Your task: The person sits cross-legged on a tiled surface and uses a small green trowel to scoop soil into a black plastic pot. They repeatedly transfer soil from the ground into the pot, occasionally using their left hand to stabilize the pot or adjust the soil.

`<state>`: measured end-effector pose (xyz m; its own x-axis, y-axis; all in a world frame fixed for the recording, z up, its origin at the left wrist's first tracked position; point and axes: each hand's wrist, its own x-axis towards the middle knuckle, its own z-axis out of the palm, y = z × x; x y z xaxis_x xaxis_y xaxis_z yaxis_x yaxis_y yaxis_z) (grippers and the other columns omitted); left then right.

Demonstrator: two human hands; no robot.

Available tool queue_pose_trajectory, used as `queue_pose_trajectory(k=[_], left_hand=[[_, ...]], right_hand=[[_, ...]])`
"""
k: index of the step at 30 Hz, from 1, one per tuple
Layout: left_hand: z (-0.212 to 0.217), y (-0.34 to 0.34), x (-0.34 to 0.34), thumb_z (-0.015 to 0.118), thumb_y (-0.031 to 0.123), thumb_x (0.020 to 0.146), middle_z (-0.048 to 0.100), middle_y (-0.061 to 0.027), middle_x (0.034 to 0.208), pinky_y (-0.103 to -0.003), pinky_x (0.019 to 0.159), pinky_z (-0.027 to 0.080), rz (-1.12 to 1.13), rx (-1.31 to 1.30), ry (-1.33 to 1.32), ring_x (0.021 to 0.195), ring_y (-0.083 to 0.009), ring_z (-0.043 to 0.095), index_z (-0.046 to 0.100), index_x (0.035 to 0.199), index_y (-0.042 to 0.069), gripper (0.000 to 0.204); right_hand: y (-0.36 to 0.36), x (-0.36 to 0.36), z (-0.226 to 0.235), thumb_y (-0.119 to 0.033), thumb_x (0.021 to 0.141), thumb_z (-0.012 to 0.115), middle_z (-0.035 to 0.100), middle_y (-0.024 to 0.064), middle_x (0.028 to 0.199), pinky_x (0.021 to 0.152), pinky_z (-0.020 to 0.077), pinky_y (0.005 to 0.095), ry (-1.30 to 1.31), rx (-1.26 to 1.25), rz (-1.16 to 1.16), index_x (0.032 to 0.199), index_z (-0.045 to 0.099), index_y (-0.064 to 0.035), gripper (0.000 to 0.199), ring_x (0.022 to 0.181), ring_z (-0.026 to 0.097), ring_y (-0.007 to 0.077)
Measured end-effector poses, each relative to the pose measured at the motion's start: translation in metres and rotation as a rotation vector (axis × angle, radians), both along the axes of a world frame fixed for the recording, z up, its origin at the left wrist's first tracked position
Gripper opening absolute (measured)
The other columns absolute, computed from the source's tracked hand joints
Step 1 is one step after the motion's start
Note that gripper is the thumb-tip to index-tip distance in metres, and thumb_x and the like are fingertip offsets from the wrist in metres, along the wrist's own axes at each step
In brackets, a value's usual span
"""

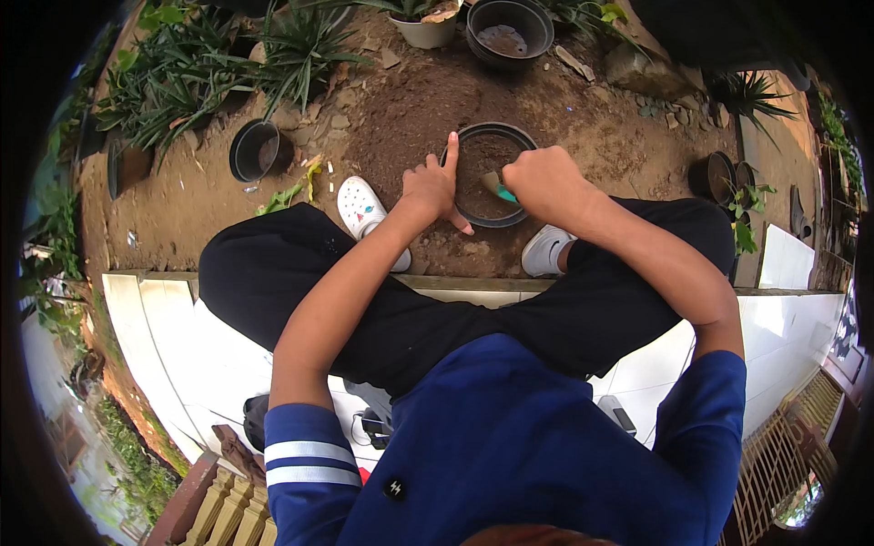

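Observation:
A round black plant pot (496, 223) stands on the soil between my feet, with brown soil inside it. My left hand (430, 189) is against the pot's left side, index finger and thumb stretched apart along the rim. In a closed fist, my right hand (549, 185) grips a small hand trowel (503, 191) with a teal part showing. The trowel's blade tilts down into the pot, and most of its handle is hidden in my fist. Loose dark soil (401, 118) lies heaped beyond the pot and to its left.
Black pots stand at the far side (510, 32), at the left (259, 150) and at the right (715, 175). Spiky green plants (300, 64) grow at the upper left. Stones (642, 73) lie at the upper right. I sit on a white tiled ledge (228, 355); a phone-like object (619, 416) rests there.

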<state>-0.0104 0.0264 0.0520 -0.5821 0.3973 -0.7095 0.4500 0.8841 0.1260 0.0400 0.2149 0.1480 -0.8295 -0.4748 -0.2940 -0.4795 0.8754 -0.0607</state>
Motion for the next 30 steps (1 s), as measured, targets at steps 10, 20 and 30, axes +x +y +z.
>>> queue_pose_trajectory(k=[10,20,30], left_hand=[[-0.003,-0.003,0.001,0.094,0.068,0.044,0.044,-0.0259,0.147,-0.05,0.104,0.045,0.03,0.006,0.014,0.129,-0.0423,0.056,-0.022,0.16,0.013,0.173],[-0.004,-0.001,-0.001,0.095,0.068,0.043,0.043,-0.0273,0.149,-0.05,0.105,0.044,0.014,-0.01,0.006,0.131,-0.0426,0.055,-0.023,0.159,0.012,0.175],[0.002,0.003,0.001,0.094,0.069,0.044,0.043,-0.0264,0.148,-0.049,0.105,0.046,0.007,-0.039,-0.019,0.129,-0.0407,0.056,-0.024,0.158,0.008,0.175]], right_hand=[[-0.003,-0.013,0.051,-0.011,0.077,0.071,0.073,0.0128,0.077,0.062,0.0575,0.0383,0.038,-0.027,-0.039,0.081,0.074,-0.0067,0.006,0.075,0.075,0.0283],[-0.001,-0.019,0.041,-0.015,0.079,0.072,0.074,0.0156,0.079,0.065,0.0589,0.0403,0.004,0.012,-0.125,0.082,0.075,-0.0065,0.01,0.077,0.075,0.0295],[0.005,-0.022,0.042,-0.013,0.073,0.074,0.074,0.0184,0.083,0.069,0.0594,0.0457,-0.066,-0.119,-0.306,0.084,0.074,-0.0019,0.015,0.082,0.074,0.0356]])
